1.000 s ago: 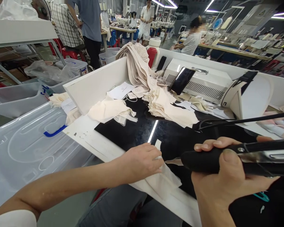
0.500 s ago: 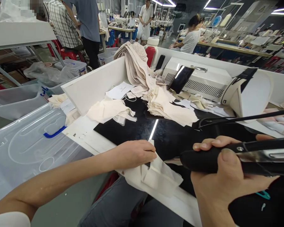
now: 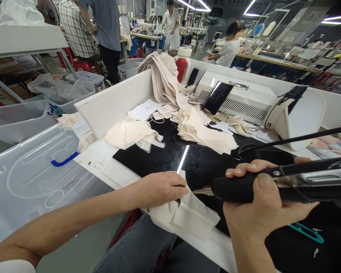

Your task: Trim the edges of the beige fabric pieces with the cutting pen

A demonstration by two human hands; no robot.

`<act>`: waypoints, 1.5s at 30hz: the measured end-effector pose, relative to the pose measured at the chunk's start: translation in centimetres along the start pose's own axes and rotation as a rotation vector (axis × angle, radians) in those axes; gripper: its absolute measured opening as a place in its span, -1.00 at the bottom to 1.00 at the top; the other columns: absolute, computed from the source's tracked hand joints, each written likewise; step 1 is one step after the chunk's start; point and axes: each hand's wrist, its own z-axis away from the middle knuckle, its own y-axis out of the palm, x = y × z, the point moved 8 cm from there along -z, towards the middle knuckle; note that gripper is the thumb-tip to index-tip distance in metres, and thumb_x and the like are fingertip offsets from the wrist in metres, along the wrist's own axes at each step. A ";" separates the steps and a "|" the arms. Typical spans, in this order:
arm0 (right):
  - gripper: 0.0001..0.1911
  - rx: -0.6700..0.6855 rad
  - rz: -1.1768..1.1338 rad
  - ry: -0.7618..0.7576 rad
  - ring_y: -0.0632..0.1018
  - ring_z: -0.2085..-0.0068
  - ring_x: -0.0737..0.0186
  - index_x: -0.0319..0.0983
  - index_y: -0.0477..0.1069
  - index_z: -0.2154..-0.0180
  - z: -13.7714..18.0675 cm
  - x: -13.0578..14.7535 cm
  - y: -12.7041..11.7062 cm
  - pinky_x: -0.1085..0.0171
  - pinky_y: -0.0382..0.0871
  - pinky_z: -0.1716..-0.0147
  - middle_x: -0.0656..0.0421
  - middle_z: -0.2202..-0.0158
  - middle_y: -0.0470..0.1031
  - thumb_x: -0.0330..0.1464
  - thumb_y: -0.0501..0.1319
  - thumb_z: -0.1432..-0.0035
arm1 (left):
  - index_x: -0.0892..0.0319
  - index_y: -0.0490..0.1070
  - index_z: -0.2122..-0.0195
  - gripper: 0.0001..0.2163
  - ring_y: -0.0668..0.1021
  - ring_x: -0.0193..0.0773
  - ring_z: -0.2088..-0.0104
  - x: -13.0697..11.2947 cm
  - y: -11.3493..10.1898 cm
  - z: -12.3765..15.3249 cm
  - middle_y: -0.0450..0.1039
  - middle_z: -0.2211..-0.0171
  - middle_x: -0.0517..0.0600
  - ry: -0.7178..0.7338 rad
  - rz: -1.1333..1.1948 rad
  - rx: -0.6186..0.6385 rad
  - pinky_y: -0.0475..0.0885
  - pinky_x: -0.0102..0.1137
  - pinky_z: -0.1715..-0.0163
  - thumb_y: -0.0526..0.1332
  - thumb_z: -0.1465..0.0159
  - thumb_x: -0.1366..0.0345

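My left hand [image 3: 165, 187] is closed, pinching a thin cream fabric piece [image 3: 197, 212] at the front edge of the table. The fabric's lower part hangs over the white edge towards my lap. My right hand [image 3: 257, 212] grips a black hair straightener [image 3: 244, 186] with a silver strip, its rounded tip pointing left. That tip is just right of the fabric, apart from my left fingers. A narrow pinkish strip shows beside the tip; I cannot tell whether it touches the cloth. Beyond my hands lie a stack of cream fabric pieces [image 3: 199, 131] and a smaller cream pile [image 3: 130, 132].
A black cord [image 3: 295, 141] crosses the right side. Behind the black mat [image 3: 159, 159] stand a phone [image 3: 218, 98], a white vented box [image 3: 252, 102] and a white lampshade-like cone [image 3: 307, 113]. A teal pin [image 3: 307, 232] lies right. Clear plastic bins [image 3: 39, 178] stand left.
My right hand and the hair straightener have shifted slightly left, closer to the fabric. More of the teal pin shows. My left hand keeps its pinch with hardly any movement.
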 end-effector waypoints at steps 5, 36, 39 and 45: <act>-0.35 -0.008 -0.017 0.003 0.49 0.49 0.15 0.05 0.42 -0.03 -0.1 -0.3 0.1 0.16 0.52 0.52 0.45 0.41 0.57 -0.32 0.57 0.10 | 0.22 0.68 -0.10 -0.81 0.80 -0.17 -0.09 -0.1 0.2 0.0 0.78 -0.11 0.13 -0.005 -0.007 -0.041 0.69 -0.30 -0.28 0.23 -0.71 0.46; -0.36 -0.079 0.042 -0.049 0.49 0.51 0.14 0.05 0.52 0.01 -1.4 2.5 -5.6 0.15 0.51 0.57 0.42 0.44 0.58 -0.32 0.59 0.19 | 0.24 0.66 -0.19 -0.81 0.78 -0.12 -0.12 0.4 -1.2 0.6 0.75 -0.12 0.15 -0.031 0.053 -0.067 0.75 -0.16 -0.34 0.25 -0.70 0.45; -0.36 -0.047 0.045 -0.063 0.54 0.52 0.16 0.05 0.51 -0.02 -1.0 2.3 -5.9 0.15 0.57 0.54 0.43 0.41 0.63 -0.31 0.61 0.13 | 0.27 0.64 -0.14 -0.79 0.78 -0.13 -0.07 -0.5 -2.1 -0.1 0.74 -0.04 0.14 -0.009 -0.034 -0.105 0.72 -0.13 -0.38 0.19 -0.69 0.51; -0.38 0.000 0.004 -0.106 0.62 0.46 0.22 0.00 0.50 -0.09 -0.2 1.6 -5.8 0.18 0.64 0.43 0.39 0.34 0.66 -0.32 0.65 -0.04 | 0.23 0.62 -0.10 -0.76 0.77 -0.15 0.01 -3.0 -1.6 -2.7 0.73 0.04 0.09 -0.025 -0.051 -0.088 0.78 -0.26 -0.08 0.12 -0.75 0.42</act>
